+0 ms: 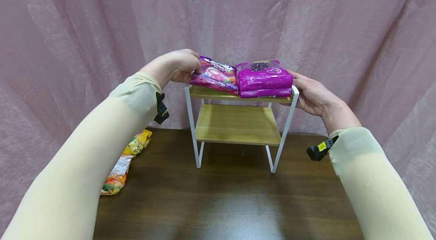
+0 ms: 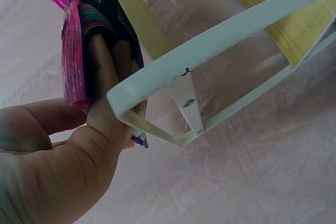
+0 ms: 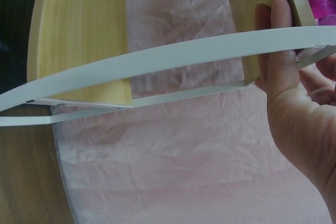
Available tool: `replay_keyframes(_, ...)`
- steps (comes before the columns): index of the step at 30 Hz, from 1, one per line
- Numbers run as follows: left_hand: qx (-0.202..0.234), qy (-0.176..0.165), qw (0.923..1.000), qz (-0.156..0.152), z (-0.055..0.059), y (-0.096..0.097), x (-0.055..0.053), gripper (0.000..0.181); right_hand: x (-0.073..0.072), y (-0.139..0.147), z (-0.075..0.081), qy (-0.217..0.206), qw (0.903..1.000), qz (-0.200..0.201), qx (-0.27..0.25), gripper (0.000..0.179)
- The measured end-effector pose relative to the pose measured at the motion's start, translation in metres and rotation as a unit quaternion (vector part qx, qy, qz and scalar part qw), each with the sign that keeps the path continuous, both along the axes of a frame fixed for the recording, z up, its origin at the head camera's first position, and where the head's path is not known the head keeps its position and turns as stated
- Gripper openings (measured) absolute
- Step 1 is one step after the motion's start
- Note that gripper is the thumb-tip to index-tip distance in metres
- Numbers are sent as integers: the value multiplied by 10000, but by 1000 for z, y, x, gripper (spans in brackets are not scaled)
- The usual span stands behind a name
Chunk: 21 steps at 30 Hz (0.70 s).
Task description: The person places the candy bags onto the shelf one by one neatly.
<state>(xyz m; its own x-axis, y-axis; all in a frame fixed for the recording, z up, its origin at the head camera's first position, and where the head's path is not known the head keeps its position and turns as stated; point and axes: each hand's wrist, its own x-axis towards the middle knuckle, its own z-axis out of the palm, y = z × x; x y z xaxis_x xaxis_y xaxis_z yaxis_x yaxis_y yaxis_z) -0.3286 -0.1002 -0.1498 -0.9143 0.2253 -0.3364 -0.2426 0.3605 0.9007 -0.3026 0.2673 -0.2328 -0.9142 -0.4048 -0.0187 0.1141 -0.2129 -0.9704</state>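
A two-tier rack with wooden boards and white legs stands on the table. My left hand grips the left end of a purple-red berries candy bag, which lies on the left part of the upper board. Beside it, a thick magenta bag with dark berries printed on it fills the right part. At the rack's right end, my right hand holds the upper board's edge. In the right wrist view, fingers of that hand reach beneath the board, past the white side frame.
Yellow and orange snack bags lie on the brown table at the left, partly hidden by the left sleeve. A pink curtain hangs right behind the rack. The rack's lower board shows bare wood.
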Motion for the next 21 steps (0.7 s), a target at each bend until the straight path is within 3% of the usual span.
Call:
replay_keyframes(3, -82, 13, 9999, 56, 2, 1, 2, 56, 0, 0, 0, 12, 10000, -8, 23, 64)
replay_keyframes(7, 131, -152, 9997, 106, 6, 1, 4, 49, 0, -1, 0, 42, 10000, -21, 66, 65)
replay_keyframes(13, 404, -419, 9983, -89, 14, 2, 7, 70, -1, 0, -1, 44, 10000, -41, 68, 65)
replay_keyframes(21, 586, -480, 9971, -9, 20, 2, 13, 86, -1, -1, -1, 23, 10000, -64, 42, 63)
